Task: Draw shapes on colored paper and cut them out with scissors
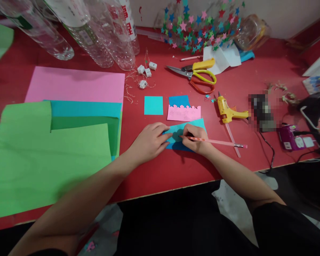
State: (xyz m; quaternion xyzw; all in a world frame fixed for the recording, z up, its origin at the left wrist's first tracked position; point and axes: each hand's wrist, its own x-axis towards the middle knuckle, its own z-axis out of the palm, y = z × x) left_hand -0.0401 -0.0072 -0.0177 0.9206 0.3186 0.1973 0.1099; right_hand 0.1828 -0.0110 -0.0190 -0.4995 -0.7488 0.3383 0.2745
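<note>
My right hand (195, 138) grips a pink pencil (220, 142), its tip down on a light blue paper strip (198, 124). My left hand (152, 140) lies with fingers apart on the left end of that strip. A darker blue paper (173, 146) shows beneath the strip's near edge. Just beyond are a pink paper piece (184, 113) with a scalloped top edge, a dark blue paper piece (179, 101) partly under it, and a small turquoise square (153, 105). Whatever mark the pencil makes is too small to tell.
Large green sheets (50, 156) and a pink sheet (74, 83) cover the left. Scissors (190, 74) lie behind the papers. To the right are a yellow glue gun (226, 110) and a purple power socket (292, 137). Plastic bottles (96, 39) and strung stars (200, 26) line the back.
</note>
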